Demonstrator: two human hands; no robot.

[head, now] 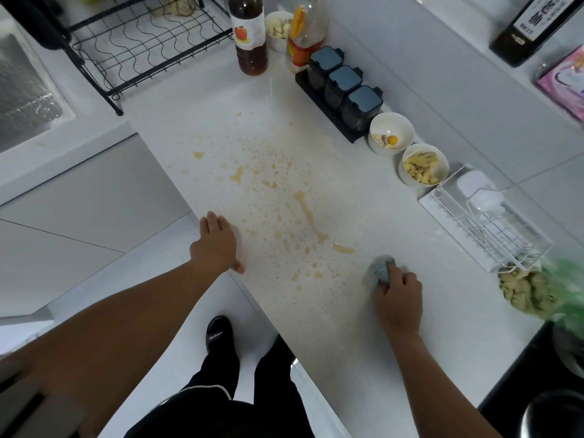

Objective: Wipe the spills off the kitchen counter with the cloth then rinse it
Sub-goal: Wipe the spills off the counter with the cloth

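Gripping a bunched blue-grey cloth, the right hand has its fingers curled over the top and presses it onto the white counter, just right of the near end of the spills. The cloth touches the counter, apart from the nearest puddle.

The left hand lies flat, palm down, at the counter edge just left of the spills, with fingers straight and close together and thumb spread out, holding nothing.

The spills are tan puddles, streaks and fine droplets, still wet-looking and unwiped.

Writing:
- The brown bottle beyond the spills has a white label with a red apple picture; its text is too small to read.
- The clear oil bottle beside it has a red-orange label, unreadable.
- The dark bottle far right of the spills carries large white Chinese characters, partly cut off.
- The black slipper on the floor, nearer than the spills, has white lettering I cannot make out.

Right of the spills are three black-lidded seasoning jars on a tray, a white bowl with scraps, a bowl of sliced ginger and a white wire rack.
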